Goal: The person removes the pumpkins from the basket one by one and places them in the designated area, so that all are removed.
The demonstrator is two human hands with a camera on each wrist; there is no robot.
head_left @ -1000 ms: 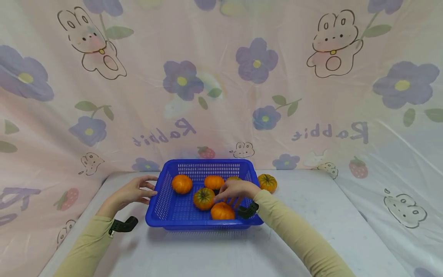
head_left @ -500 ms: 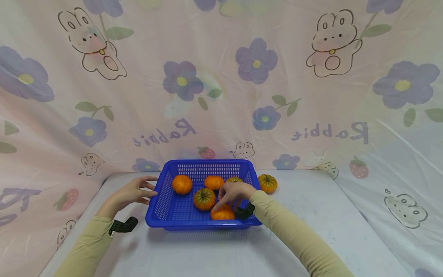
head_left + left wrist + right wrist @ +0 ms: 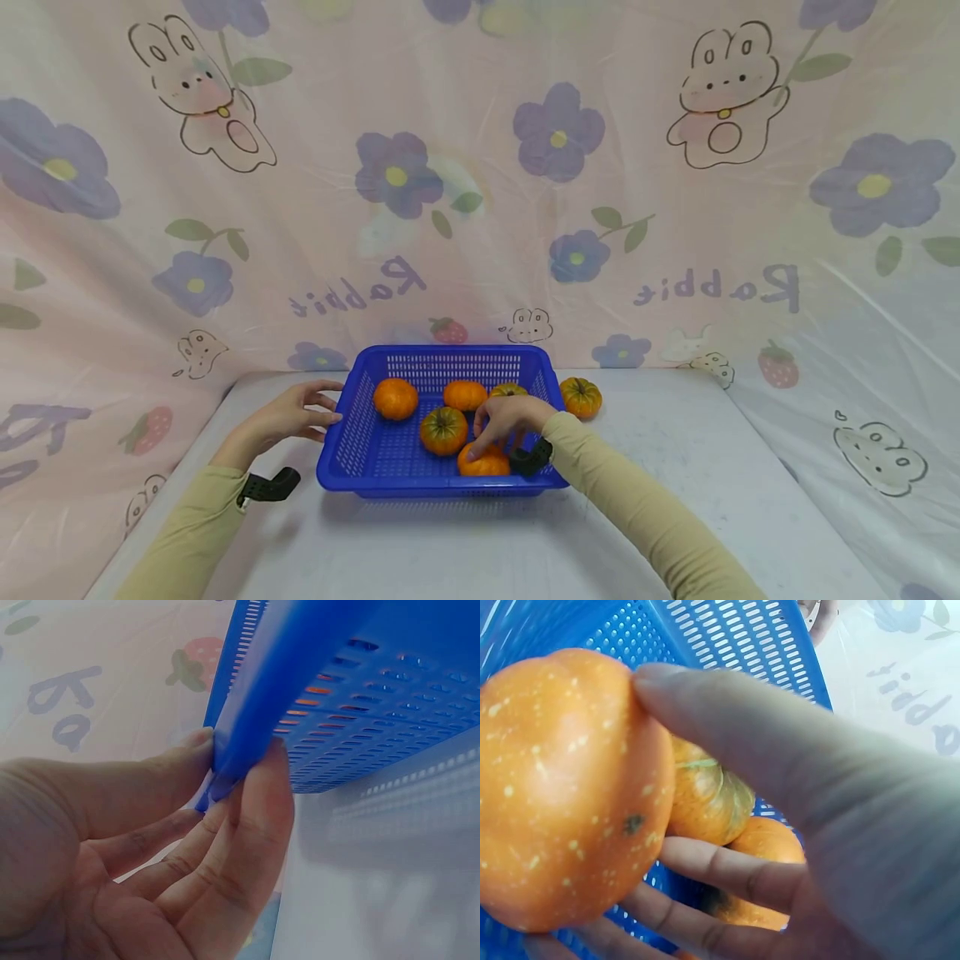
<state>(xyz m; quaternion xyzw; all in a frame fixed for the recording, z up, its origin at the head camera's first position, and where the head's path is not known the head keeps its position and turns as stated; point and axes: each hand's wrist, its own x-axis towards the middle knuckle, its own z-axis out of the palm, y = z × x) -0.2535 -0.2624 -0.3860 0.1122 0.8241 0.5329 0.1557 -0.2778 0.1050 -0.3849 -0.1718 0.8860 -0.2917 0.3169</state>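
Note:
A blue plastic basket [image 3: 382, 483] with slotted sides holds several small pumpkins. My left hand [image 3: 292, 414] pinches its left rim, thumb on one side and fingers on the other, as the left wrist view shows. Inside the basket's front right part, my right hand [image 3: 510, 421] grips an orange pumpkin [image 3: 483, 462]. In the right wrist view the thumb presses one side of this pale-speckled pumpkin [image 3: 570, 787], and the fingers reach along its other side. A green-and-orange pumpkin [image 3: 443, 432] sits just left of that hand. Behind the hand, another greenish pumpkin [image 3: 507, 390] is partly hidden.
Two more orange pumpkins, a left one [image 3: 395, 399] and a back one [image 3: 465, 395], lie in the basket. One greenish pumpkin [image 3: 581, 398] rests on the white table [image 3: 675, 467] outside the right wall. A printed curtain [image 3: 480, 208] hangs behind.
My right hand has come from above the basket's right part down and forward onto the front orange pumpkin, thumb now against it. The left hand keeps its place on the rim.

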